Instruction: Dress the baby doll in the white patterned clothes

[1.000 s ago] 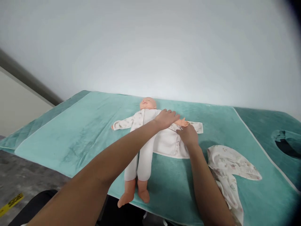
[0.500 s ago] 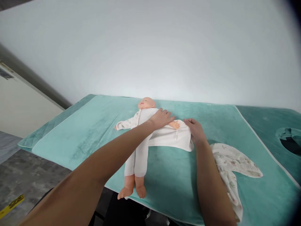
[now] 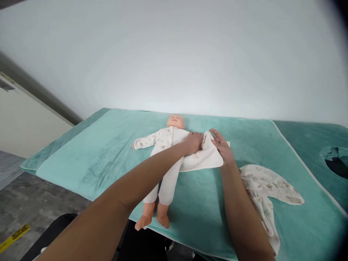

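A baby doll (image 3: pixel 175 121) lies on its back in white trousers, one arm in the sleeve of a printed wrap shirt (image 3: pixel 163 139). The shirt's other half (image 3: pixel 205 159) is spread out on the right side of the picture. My left hand (image 3: pixel 194 142) is closed at the doll's other arm, which it mostly covers; the doll's hand on that side is hidden. Just to the right, my right hand (image 3: pixel 221 146) pinches the raised cloth of the shirt between thumb and fingers.
A green padded mat (image 3: pixel 114 145) covers the table, against a white wall (image 3: pixel 174 54). Another printed baby garment (image 3: pixel 269 183) lies beside my right forearm. Near the right edge is a clear object with a dark middle (image 3: pixel 335 163). Yellow tape (image 3: pixel 14 237) marks the floor.
My right hand has lifted and folded back the shirt cloth, showing its printed side. My left hand has closed, and the doll's hand is now hidden. The doll's head and body have turned upward.
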